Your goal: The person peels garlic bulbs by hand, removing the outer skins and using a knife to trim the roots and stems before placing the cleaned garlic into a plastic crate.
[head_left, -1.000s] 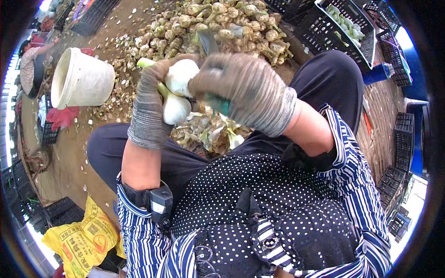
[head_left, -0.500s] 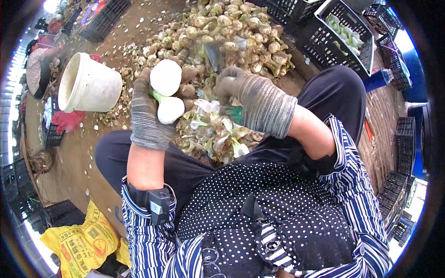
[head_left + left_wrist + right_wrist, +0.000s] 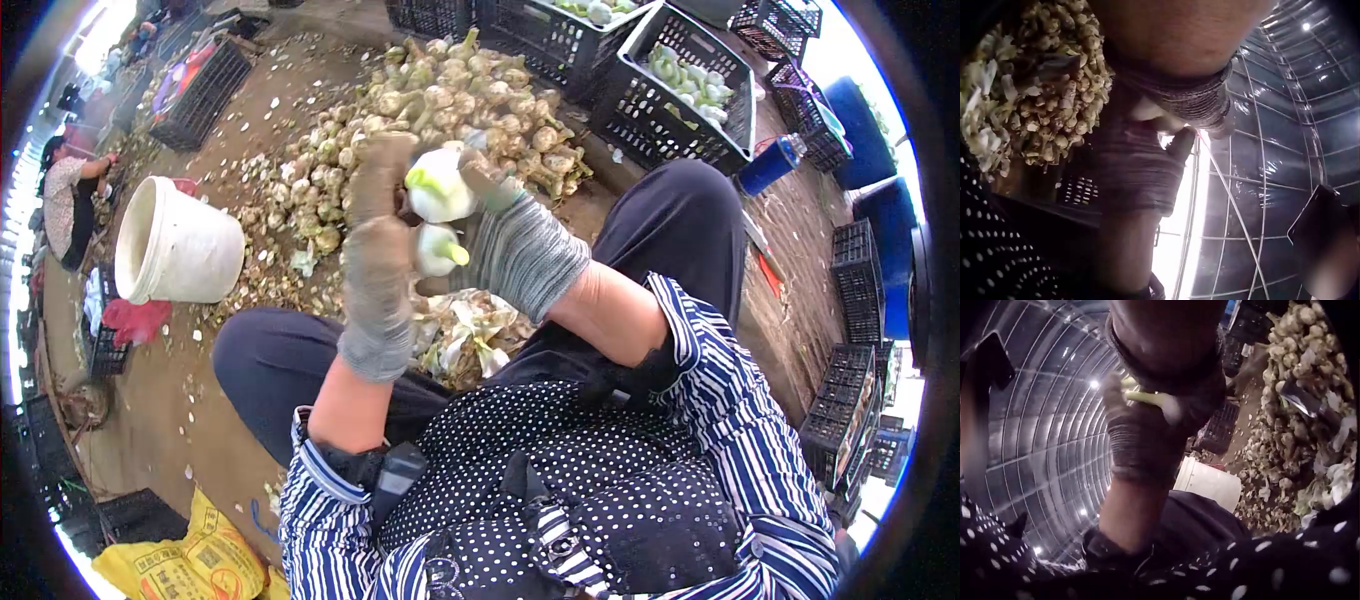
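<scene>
Both hands wear grey knit gloves and meet in front of the body, in the head view. My left hand (image 3: 378, 260) is raised, its palm against two peeled white garlic bulbs. The upper garlic bulb (image 3: 443, 195) has a green-yellow cut stem; the lower garlic bulb (image 3: 434, 252) points its short stem to the right. From the right, my right hand (image 3: 525, 245) holds the bulbs, its thumb at the upper one and its fingers around the lower. In the right wrist view a garlic bulb (image 3: 1170, 407) with a stem shows at the gloved left hand (image 3: 1141, 440).
Unpeeled garlic (image 3: 460, 90) lies heaped ahead, with loose skins (image 3: 475, 330) between the legs. A metal blade (image 3: 1300, 400) shows over the heap. A white bucket (image 3: 195, 245) stands left. Black crates (image 3: 690, 130) of trimmed bulbs are right. Another person (image 3: 72, 195) sits far left.
Half a second ago the left hand held both bulbs with the right hand apart from them. The right hand has come left to the bulbs, whose stems have turned. The head view has shifted.
</scene>
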### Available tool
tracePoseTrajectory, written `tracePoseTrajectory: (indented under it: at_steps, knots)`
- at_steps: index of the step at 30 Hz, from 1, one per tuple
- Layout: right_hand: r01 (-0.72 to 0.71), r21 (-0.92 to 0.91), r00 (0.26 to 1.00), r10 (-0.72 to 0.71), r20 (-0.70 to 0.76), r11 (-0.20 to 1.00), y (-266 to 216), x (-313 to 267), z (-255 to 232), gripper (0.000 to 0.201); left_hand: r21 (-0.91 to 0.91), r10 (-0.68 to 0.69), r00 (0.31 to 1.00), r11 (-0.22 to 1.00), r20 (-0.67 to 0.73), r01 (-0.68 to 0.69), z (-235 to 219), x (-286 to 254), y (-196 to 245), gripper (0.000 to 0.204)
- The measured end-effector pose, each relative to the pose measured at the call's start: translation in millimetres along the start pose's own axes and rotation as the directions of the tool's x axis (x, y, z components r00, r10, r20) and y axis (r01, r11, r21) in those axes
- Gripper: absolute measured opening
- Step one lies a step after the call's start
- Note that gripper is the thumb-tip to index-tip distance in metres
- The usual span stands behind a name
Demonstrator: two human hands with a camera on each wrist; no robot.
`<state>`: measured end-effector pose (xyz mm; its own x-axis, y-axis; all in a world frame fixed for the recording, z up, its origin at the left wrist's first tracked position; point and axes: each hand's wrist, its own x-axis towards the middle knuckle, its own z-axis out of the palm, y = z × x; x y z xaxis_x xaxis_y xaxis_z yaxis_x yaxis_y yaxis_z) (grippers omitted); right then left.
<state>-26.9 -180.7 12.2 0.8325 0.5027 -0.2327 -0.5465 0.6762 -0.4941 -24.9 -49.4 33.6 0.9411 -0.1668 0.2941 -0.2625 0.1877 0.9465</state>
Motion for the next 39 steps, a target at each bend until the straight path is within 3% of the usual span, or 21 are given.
tracePoseTrajectory:
  at_steps: [1,3,4,6,9,10,11,12,13,17,18,19,20,23,25,28,31,33,35,37,39]
  knots:
    - [-0.007,0.050,0.999,0.004,0.049,0.999,-5.5,-2.0,0.1,0.051,0.032,0.064,0.997,0.998,-0.034,-0.062,9.5,-7.4,8.6,0.071]
    - [0.024,0.135,0.997,-0.033,0.066,0.991,-7.7,1.1,3.3,0.051,-0.224,0.045,0.990,0.972,-0.136,-0.075,-27.2,-5.4,-10.4,0.059]
    - [-0.017,0.218,0.981,-0.026,0.193,0.976,-7.5,5.9,-7.1,0.054,-0.232,0.049,0.990,0.969,-0.133,-0.079,-36.2,-2.9,-9.7,0.059]
    - [-0.062,0.290,0.948,-0.034,0.315,0.955,-8.5,7.7,-17.8,0.057,-0.567,-0.387,0.894,0.798,-0.227,0.202,-50.8,-2.4,-9.2,0.059]
    - [-0.012,0.225,0.957,-0.054,0.284,0.974,-14.2,3.1,-22.4,0.058,-0.599,-0.481,0.843,0.756,-0.239,0.262,-67.3,-6.3,-13.7,0.059]
    - [0.117,0.115,0.979,-0.133,0.152,0.986,-16.4,4.6,-24.6,0.059,-0.637,-0.462,0.869,0.727,-0.178,0.256,-72.8,-7.4,-16.0,0.056]
    - [0.229,-0.015,0.973,-0.228,0.028,0.973,-18.0,4.2,-28.7,0.060,-0.644,-0.466,0.869,0.719,-0.166,0.262,-77.1,-9.2,-17.7,0.056]
    - [0.044,0.236,0.940,-0.120,0.320,0.971,-22.2,6.3,-40.7,0.061,-0.652,-0.443,0.889,0.709,-0.113,0.270,-80.9,-10.9,-19.5,0.054]
    - [0.052,0.232,0.942,-0.125,0.311,0.971,-23.6,3.9,-46.6,0.061,-0.659,-0.417,0.907,0.699,-0.061,0.278,-83.3,-11.9,-20.3,0.053]
    - [0.164,0.131,0.986,-0.167,0.010,0.978,-29.6,-1.6,-46.0,0.062,-0.605,-0.399,0.916,0.740,-0.043,0.294,-84.0,-11.9,-24.5,0.054]
    - [0.161,0.111,0.986,-0.165,0.029,0.981,-28.8,0.0,-51.5,0.064,-0.622,-0.351,0.935,0.721,0.053,0.306,-88.1,-11.4,-25.9,0.054]
    - [0.166,0.090,0.984,-0.171,0.045,0.982,-29.5,2.3,-55.6,0.065,-0.615,-0.341,0.939,0.733,0.037,0.291,-88.2,-10.8,-31.1,0.054]
    - [0.220,0.090,0.971,-0.210,-0.117,0.971,-28.1,7.5,-51.2,0.067,-0.599,-0.371,0.928,0.740,0.016,0.306,-87.1,-10.1,-31.9,0.054]
    - [0.155,0.022,0.979,-0.151,-0.134,0.988,-30.0,5.9,-46.5,0.058,-0.532,-0.359,0.932,0.781,0.044,0.327,-92.3,-6.8,-43.8,0.052]
    - [0.160,0.014,0.986,-0.159,-0.049,0.987,-23.1,5.2,-49.9,0.059,-0.548,-0.454,0.890,0.751,-0.026,0.367,-72.7,-2.9,-29.9,0.045]
    - [0.090,-0.018,0.991,-0.091,-0.098,0.996,-26.2,-8.8,-40.3,0.055,-0.476,-0.576,0.785,0.769,-0.228,0.426,-60.9,-3.5,-21.1,0.036]
    - [0.090,-0.103,0.975,-0.109,-0.191,0.991,-24.3,-12.4,-37.0,0.057,-0.496,-0.595,0.780,0.745,-0.191,0.447,-66.4,-5.4,-29.1,0.034]
    - [-0.046,-0.048,0.971,0.033,-0.237,0.998,-18.8,0.5,-57.3,0.057,-0.486,-0.577,0.789,0.763,-0.213,0.426,-60.3,-7.2,-22.4,0.032]
    - [0.017,-0.182,0.956,-0.070,-0.286,0.983,-13.8,8.6,-67.0,0.063,-0.547,-0.576,0.804,0.725,-0.148,0.419,-63.1,-9.5,-24.3,0.031]
    - [-0.031,-0.182,0.977,-0.009,-0.212,0.983,-14.9,0.1,-74.8,0.063,-0.521,-0.547,0.817,0.759,-0.183,0.391,-65.2,-11.6,-27.9,0.033]
    - [-0.035,-0.134,0.973,0.004,-0.230,0.990,-14.2,-1.2,-73.2,0.063,-0.548,-0.515,0.857,0.727,-0.038,0.413,-68.2,-11.4,-30.3,0.038]
